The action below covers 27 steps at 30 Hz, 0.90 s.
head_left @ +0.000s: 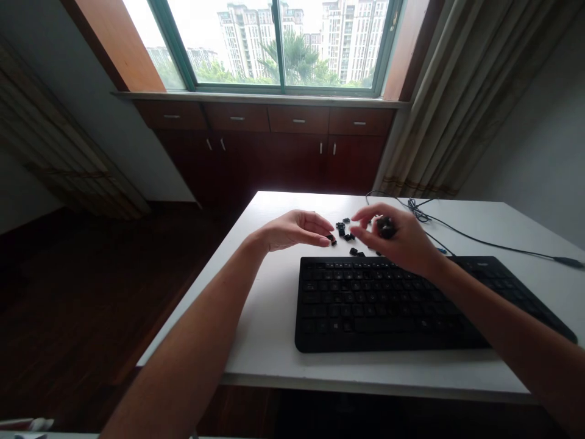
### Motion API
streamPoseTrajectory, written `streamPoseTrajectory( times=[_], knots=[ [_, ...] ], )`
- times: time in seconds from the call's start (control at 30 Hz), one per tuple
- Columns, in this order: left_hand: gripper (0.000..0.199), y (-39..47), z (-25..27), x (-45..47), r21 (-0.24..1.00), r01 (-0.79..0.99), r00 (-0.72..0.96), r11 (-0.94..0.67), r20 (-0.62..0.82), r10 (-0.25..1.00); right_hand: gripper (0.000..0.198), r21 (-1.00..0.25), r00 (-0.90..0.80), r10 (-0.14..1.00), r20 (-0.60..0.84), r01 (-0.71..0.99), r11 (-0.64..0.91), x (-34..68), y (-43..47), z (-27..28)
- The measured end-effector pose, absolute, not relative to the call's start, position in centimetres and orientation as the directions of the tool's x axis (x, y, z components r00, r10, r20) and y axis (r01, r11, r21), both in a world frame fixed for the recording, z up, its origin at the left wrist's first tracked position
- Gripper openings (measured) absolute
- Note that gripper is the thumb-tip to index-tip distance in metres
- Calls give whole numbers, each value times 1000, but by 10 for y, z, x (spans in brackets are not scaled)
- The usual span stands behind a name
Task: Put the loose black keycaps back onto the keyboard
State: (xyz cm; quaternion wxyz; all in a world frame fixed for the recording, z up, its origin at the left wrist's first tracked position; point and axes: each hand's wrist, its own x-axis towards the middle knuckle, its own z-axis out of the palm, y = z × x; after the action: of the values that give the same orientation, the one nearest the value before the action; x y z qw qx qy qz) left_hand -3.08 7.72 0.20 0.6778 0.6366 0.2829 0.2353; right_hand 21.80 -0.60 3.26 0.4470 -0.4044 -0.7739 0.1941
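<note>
My left hand [299,231] reaches over the table from the left, its thumb and fingers curved around a small black keycap [331,239] at their tips. My right hand [402,238] hovers above the back edge of a black keyboard [375,326]. Its palm and curled fingers hold a dark, rounded object [386,227], whose kind I cannot make out; thumb and forefinger stand apart. Between the hands, several loose black keycaps [340,229] lie scattered on the white table [269,317]. Some keys of the keyboard are hidden under my right hand and forearm.
A thin black cable [484,236] with a tangled bundle [415,209] runs across the table's back right to a plug [568,262]. Beyond the table are dark red cabinets [274,155] below a window [283,49]. Curtains [439,103] hang at both sides.
</note>
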Motion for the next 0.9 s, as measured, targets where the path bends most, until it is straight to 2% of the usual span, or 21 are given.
streamPoseTrajectory(
  times=[0.07, 0.17, 0.3, 0.5, 0.57, 0.63, 0.73, 0.8, 0.9],
  knots=[
    [39, 78, 1, -34, 997, 38, 762, 71, -75, 643, 26, -546, -406, 736, 542, 496, 675, 212, -8, 25],
    [41, 80, -1, -37, 995, 69, 819, 66, -94, 566, 24, -460, -509, 670, 540, 488, 742, 203, -10, 17],
    [40, 81, -2, -38, 995, 79, 857, 69, -103, 505, 24, -433, -550, 649, 526, 483, 761, 192, -12, 14],
    [42, 81, 2, -43, 998, 61, 864, 27, -66, 498, 22, -431, -526, 652, 547, 490, 757, 180, -13, 12],
    [42, 83, 2, -45, 998, 50, 838, -23, -30, 545, 20, -439, -518, 661, 543, 496, 749, 180, -14, 10],
    [44, 87, 0, -46, 997, 33, 724, -73, 26, 689, 19, -454, -520, 693, 499, 524, 721, 181, -16, 7],
    [50, 97, -11, -47, 994, -6, 330, -107, 103, 938, 17, -478, -527, 762, 377, 594, 647, 182, -16, -2],
    [52, 106, -21, -48, 993, -8, 107, -115, 115, 988, 12, -487, -525, 786, 325, 620, 615, 181, -15, -6],
    [52, 115, -35, -50, 993, 23, -8, -116, 116, 993, 9, -488, -533, 791, 300, 627, 608, 178, -13, -8]
  ],
)
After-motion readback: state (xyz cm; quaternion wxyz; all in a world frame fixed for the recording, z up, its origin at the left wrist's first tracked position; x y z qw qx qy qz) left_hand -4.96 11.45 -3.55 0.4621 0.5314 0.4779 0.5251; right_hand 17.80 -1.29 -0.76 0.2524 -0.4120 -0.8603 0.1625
